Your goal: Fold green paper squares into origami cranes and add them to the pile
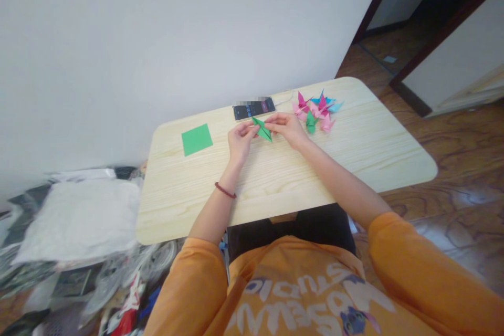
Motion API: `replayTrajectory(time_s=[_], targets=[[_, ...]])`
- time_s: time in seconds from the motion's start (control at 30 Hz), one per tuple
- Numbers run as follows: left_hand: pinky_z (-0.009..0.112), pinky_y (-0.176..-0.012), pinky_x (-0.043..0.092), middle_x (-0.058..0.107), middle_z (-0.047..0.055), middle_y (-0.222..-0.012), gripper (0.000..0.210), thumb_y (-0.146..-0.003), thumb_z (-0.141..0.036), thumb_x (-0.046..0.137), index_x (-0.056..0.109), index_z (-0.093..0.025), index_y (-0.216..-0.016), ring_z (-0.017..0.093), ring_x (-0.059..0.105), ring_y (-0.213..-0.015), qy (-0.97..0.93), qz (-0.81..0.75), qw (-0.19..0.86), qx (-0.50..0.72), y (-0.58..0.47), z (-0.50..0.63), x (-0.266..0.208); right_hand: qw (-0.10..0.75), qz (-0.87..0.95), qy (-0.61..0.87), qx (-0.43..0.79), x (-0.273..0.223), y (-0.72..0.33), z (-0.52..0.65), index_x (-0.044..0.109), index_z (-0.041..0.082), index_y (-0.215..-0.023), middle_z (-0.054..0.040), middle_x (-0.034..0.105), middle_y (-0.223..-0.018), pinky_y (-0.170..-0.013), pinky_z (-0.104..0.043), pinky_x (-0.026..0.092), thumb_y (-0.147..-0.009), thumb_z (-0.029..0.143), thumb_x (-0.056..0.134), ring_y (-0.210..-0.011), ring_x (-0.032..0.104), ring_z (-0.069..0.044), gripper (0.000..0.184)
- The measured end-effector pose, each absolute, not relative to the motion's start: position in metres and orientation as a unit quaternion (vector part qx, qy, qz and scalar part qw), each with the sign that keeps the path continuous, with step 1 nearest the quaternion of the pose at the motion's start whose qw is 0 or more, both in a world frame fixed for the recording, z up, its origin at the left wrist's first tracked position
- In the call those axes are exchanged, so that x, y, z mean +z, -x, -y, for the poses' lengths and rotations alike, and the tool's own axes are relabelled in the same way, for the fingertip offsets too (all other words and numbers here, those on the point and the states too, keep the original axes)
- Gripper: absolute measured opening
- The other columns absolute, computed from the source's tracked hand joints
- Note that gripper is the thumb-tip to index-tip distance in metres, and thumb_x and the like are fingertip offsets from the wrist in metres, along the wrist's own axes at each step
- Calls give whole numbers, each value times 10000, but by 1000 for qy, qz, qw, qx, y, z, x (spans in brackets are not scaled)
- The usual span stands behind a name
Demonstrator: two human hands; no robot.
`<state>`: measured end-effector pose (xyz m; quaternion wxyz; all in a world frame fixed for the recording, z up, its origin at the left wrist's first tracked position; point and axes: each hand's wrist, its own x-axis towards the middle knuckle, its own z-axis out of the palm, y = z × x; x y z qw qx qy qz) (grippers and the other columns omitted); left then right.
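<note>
Over the middle of the table, a green piece of folded paper [263,130] with pointed ends is pinched between both hands. My left hand [239,140] grips its left side with thumb and fingers. From the other side, my right hand [289,128] has thumb and index finger closed on its right edge. A flat green paper square [197,139] lies on the table to the left. Just right of my right hand sits a cluster of folded paper cranes [315,107] in pink, magenta, blue and green.
A phone [254,108] with a lit screen lies behind my hands, near the wall, with a thin cable beside it. The pale wooden table [189,194] has rounded corners. Left of it, bags and a white bundle [82,218] crowd the floor. A doorway opens at the right.
</note>
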<state>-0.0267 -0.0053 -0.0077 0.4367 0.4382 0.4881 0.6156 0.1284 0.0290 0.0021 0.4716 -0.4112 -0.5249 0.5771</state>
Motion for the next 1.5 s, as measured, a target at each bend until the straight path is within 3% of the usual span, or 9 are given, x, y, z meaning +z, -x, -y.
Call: replayTrajectory(time_s=[0.5, 0.8, 1.23, 1.5], targets=[[331, -713, 591, 746, 59, -754, 354, -553, -342, 867, 735, -158, -825, 183, 707, -692, -440, -480, 436, 622, 26, 6, -5, 481, 519, 417, 571, 1, -128, -30, 696, 177, -706, -23, 694, -655, -543, -258, 475, -507, 392, 854, -569, 589, -125, 333], [352, -742, 583, 741, 72, -764, 346, -578, -342, 855, 721, -139, -824, 190, 709, -697, -437, -494, 412, 629, 24, 8, -6, 478, 512, 415, 581, 5, -124, -26, 678, 171, -698, -26, 692, -676, -611, -279, 514, -507, 361, 866, -654, 638, -152, 328], [325, -767, 570, 749, 64, -824, 302, -593, -285, 842, 712, -155, -834, 179, 714, -745, -428, -483, 396, 653, 29, 2, -9, 394, 461, 398, 689, 8, -123, -20, 674, 163, -603, 6, 654, -583, -535, -215, 472, -445, 366, 891, -537, 561, -83, 336], [306, -750, 568, 746, 62, -802, 256, -613, -280, 829, 717, -156, -807, 167, 708, -717, -454, -489, 354, 655, 33, 1, -7, 382, 455, 408, 693, 8, -123, -20, 694, 149, -613, -11, 677, -598, -540, -212, 488, -483, 249, 876, -551, 592, -93, 245]])
